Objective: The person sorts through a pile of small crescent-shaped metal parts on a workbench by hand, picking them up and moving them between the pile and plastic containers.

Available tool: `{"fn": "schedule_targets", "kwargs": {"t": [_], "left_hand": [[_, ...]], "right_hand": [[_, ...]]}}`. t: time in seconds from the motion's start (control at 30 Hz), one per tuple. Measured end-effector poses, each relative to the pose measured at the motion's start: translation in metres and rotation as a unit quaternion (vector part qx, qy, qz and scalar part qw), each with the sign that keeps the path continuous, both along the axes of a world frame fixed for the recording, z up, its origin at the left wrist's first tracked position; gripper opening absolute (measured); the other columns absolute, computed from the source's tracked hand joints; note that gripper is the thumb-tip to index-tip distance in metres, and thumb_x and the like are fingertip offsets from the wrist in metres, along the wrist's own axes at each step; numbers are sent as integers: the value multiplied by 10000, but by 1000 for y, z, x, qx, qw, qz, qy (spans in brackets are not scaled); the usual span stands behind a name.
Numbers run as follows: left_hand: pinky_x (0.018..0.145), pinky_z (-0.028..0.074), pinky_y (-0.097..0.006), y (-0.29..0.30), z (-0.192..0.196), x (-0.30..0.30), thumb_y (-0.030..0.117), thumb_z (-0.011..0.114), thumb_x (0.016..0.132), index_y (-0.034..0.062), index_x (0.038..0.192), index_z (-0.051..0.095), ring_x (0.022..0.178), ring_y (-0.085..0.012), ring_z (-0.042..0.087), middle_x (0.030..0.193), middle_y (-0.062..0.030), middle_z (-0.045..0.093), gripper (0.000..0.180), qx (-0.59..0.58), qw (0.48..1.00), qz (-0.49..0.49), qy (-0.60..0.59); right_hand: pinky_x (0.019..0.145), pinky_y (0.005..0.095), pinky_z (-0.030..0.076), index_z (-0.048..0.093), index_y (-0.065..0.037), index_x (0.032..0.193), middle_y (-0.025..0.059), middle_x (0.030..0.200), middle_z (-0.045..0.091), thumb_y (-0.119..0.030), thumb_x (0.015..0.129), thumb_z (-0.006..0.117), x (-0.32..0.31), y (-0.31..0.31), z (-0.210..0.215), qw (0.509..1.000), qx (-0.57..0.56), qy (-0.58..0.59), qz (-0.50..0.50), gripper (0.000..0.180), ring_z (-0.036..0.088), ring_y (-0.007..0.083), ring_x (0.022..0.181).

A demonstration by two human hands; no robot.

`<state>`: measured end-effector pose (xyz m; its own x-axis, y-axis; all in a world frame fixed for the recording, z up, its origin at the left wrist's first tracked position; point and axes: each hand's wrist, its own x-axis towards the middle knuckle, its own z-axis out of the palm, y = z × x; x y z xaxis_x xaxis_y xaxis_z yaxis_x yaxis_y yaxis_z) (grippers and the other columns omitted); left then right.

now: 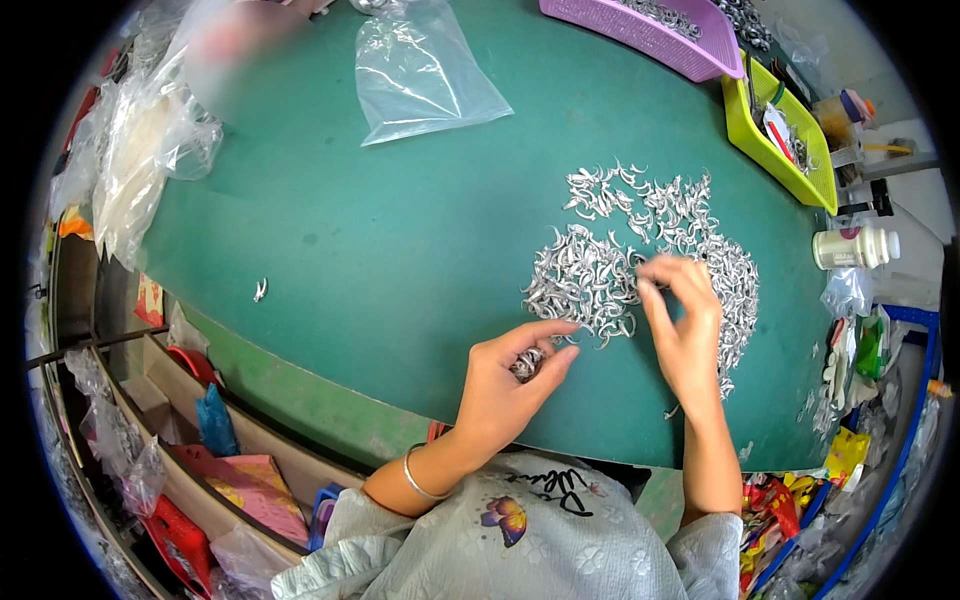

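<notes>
Small silver claw-shaped metal pieces (580,275) lie in a heap on the green tabletop (380,230), and a wider spread of them (738,300) runs along its right side. My left hand (495,388) is curled at the near edge of the heap. A cluster of the pieces (527,364) sits in its palm, and one more shows between thumb and index fingertip. Over the right edge of the heap, my right hand (688,330) has its thumb and fingers drawn together, slightly blurred. Whatever is between those fingertips cannot be made out.
A clear plastic bag (425,75) lies at the far side. Purple (665,40) and lime-green (785,150) baskets holding metal parts stand at the far right, near a white bottle (855,248). One stray piece (261,290) lies left. Plastic bags (130,150) hang over the left edge.
</notes>
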<state>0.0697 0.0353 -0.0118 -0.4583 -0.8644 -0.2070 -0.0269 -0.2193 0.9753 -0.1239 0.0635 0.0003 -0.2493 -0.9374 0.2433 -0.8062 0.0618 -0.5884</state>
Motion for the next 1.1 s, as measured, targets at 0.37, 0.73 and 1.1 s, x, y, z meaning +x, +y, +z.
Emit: {"fn": "schedule_targets", "kwargs": {"t": [0.37,0.73,1.1], "left_hand": [[555,363,-177,0,0,-3,9,632,796,17,977,661,606,-17,441,640,39,516,184,-9,1000,-24,-14],[560,372,-176,-2,-2,-5,7,636,799,17,1041,627,618,-15,452,655,32,530,243,18,1000,8,15],[533,352,-179,8,3,-4,17,669,782,16,906,665,613,-14,452,684,29,568,125,18,996,-30,84]], "right_hand": [[778,339,344,625,-34,871,47,887,581,-70,672,716,5,-30,-10,993,28,98,54,222,504,230,863],[740,299,400,629,-39,977,67,826,635,35,673,693,18,10,13,987,58,-137,57,319,571,205,774],[761,295,442,653,-3,961,85,855,644,66,725,641,36,37,35,957,54,-270,94,247,578,196,825]]}}
